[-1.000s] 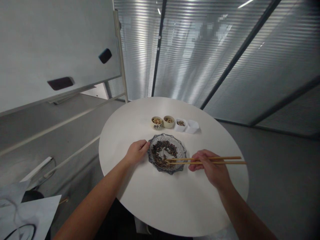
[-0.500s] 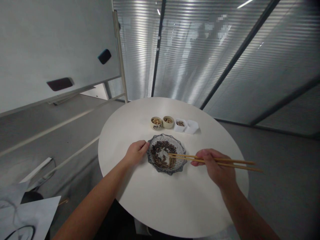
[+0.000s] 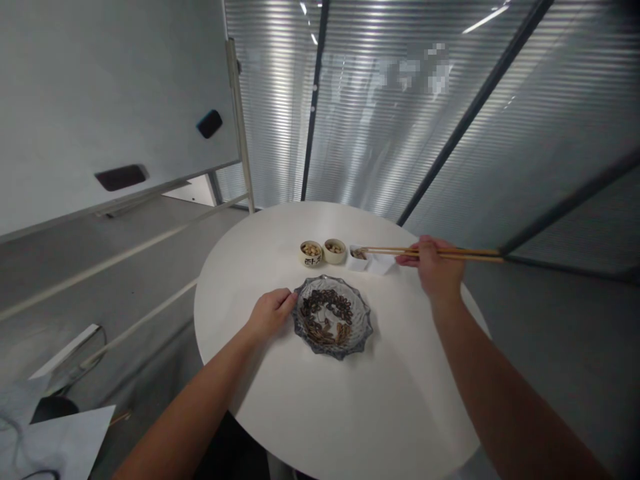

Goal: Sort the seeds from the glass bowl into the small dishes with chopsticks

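My left hand (image 3: 273, 310) grips the left rim of a scalloped glass bowl (image 3: 361, 317), thumb on the edge. Dark seeds (image 3: 333, 300) line the far part of the bowl, and longer brown striped seeds (image 3: 320, 333) lie nearer me. In my right hand (image 3: 441, 270) is a pair of wooden chopsticks (image 3: 390, 251), pointing left. Their tips are at a small white dish (image 3: 358, 265) that holds striped seeds; whether they pinch one is too small to tell. Beside it, a second white dish (image 3: 383, 266) sits under the chopsticks, close to my right fingers.
Two cream cups, one with dark lettering (image 3: 311, 259) and one plain (image 3: 334, 256), hold pale nuts left of the white dishes. All stand on a round white table (image 3: 370, 407). A whiteboard (image 3: 125, 87) on a frame is at left; a ribbed glass partition (image 3: 370, 133) rises behind.
My right hand has moved away from me with the chopsticks, from over the glass bowl to the seed-filled white dish. My left hand stays on the bowl's rim.
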Demonstrator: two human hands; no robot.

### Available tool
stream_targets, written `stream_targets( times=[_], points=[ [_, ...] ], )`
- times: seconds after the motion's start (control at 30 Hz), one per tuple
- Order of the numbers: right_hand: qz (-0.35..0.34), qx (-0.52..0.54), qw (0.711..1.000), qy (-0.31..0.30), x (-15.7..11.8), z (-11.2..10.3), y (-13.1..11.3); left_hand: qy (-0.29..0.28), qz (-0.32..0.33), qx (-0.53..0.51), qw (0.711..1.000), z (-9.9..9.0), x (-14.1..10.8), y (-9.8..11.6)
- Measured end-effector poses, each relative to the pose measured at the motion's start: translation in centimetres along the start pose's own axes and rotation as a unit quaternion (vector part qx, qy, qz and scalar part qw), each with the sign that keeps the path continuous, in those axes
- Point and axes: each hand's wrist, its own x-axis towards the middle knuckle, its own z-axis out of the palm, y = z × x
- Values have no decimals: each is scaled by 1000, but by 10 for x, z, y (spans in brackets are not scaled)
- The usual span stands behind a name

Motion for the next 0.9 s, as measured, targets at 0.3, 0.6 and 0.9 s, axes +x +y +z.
stream_targets(
  times=[0.3,0.6,0.9],
  points=[
    [41,56,998,-1,6,4,40,9,17,6,1000,2,2,-4],
    [75,91,993,-24,-56,-14,1,17,2,-11,1000,2,0,0],
    [110,46,979,-167,-137,-32,-9,17,-1,-12,1000,2,-1,0]
  ],
)
